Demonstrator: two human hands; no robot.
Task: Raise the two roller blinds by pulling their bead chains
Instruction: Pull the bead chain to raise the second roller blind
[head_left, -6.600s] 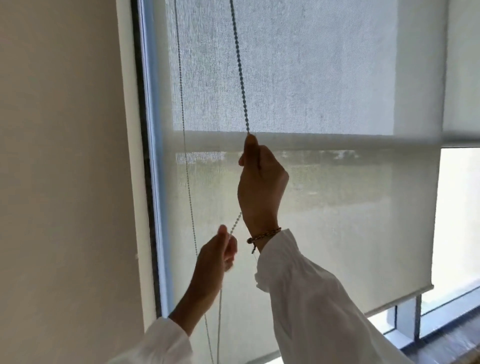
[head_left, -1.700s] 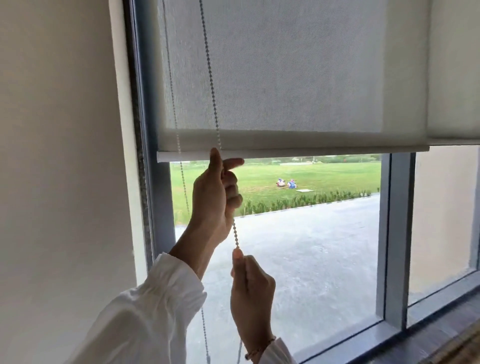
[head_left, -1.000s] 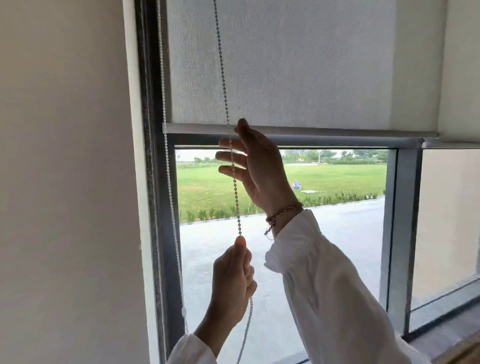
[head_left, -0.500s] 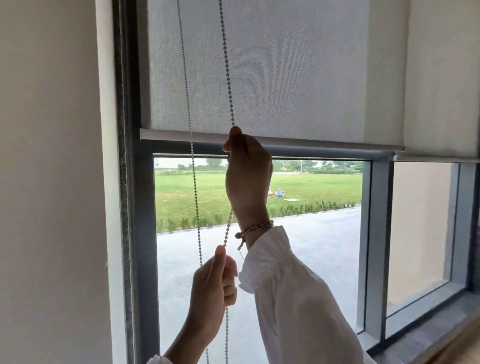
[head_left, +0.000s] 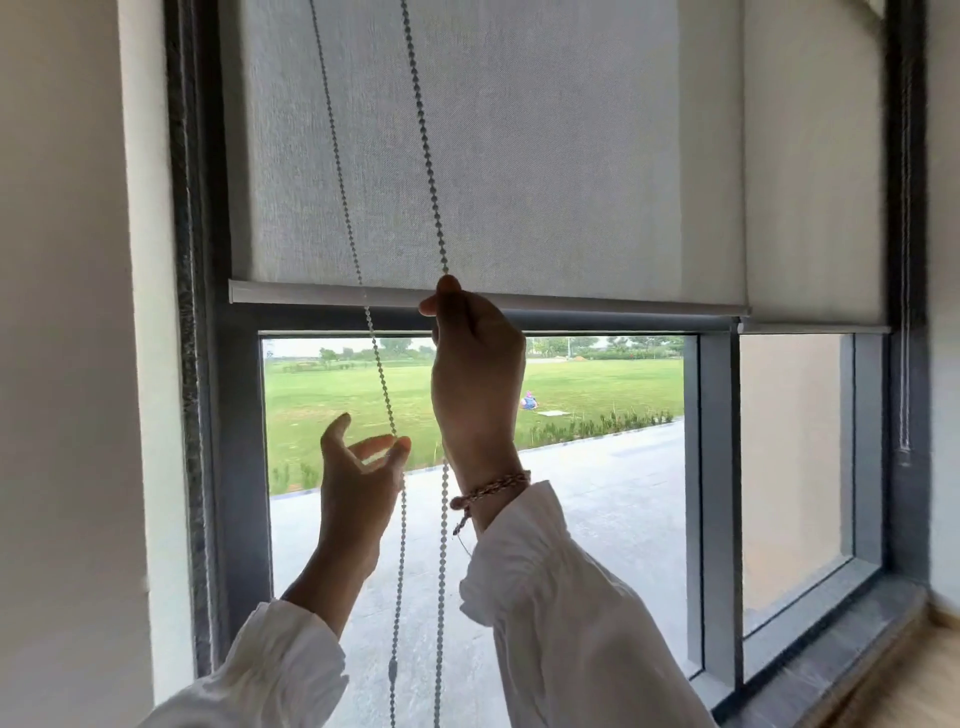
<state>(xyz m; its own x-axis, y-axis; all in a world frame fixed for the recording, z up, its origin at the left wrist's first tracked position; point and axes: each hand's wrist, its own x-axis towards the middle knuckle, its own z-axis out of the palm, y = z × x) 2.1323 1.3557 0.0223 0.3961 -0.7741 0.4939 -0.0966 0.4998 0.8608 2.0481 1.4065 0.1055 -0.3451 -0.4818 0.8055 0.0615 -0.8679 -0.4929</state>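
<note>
A grey roller blind (head_left: 519, 156) hangs over the upper half of the window, its bottom bar (head_left: 311, 294) above the cross frame. A second blind (head_left: 815, 182) hangs to the right, its bottom bar slightly lower. The bead chain (head_left: 426, 156) runs down in two strands in front of the left blind. My right hand (head_left: 475, 374) is shut on the right strand at the height of the bottom bar. My left hand (head_left: 358, 483) is lower, fingers apart, with fingertips touching the left strand but not clasping it.
The dark grey window frame (head_left: 717, 493) divides two panes; lawn and pavement lie outside. A cream wall (head_left: 67, 364) stands on the left. Another bead chain (head_left: 905, 260) hangs at the far right by the frame. The sill (head_left: 831, 639) runs along the bottom right.
My left hand has let go of the chain and opened, rising a little. My right hand stays shut on the right strand near the bottom bar. The view has shifted.
</note>
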